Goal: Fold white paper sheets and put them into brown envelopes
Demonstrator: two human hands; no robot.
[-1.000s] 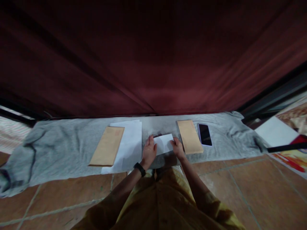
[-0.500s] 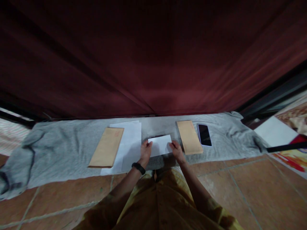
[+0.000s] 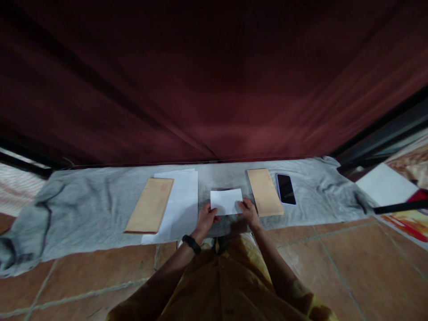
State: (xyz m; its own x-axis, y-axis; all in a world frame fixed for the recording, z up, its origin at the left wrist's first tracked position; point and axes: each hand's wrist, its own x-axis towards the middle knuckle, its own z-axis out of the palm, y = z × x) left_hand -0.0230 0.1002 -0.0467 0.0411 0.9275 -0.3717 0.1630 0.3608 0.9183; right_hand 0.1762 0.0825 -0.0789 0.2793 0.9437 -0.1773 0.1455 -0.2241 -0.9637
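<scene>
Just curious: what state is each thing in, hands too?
Small white paper: held at both ends
Left hand: gripping its left end
Right hand: gripping its right end
Wristband: worn
White sheets: flat, partly covered
Left brown envelope: flat, overlapping those sheets
Right brown envelope: flat
Phone: face up, screen dark
Grey cloth: spread, wrinkled

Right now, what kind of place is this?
Perhaps a room in somebody's home, though I can't be sure: there's a tiled floor, a big dark red curtain and a grey cloth spread out.
</scene>
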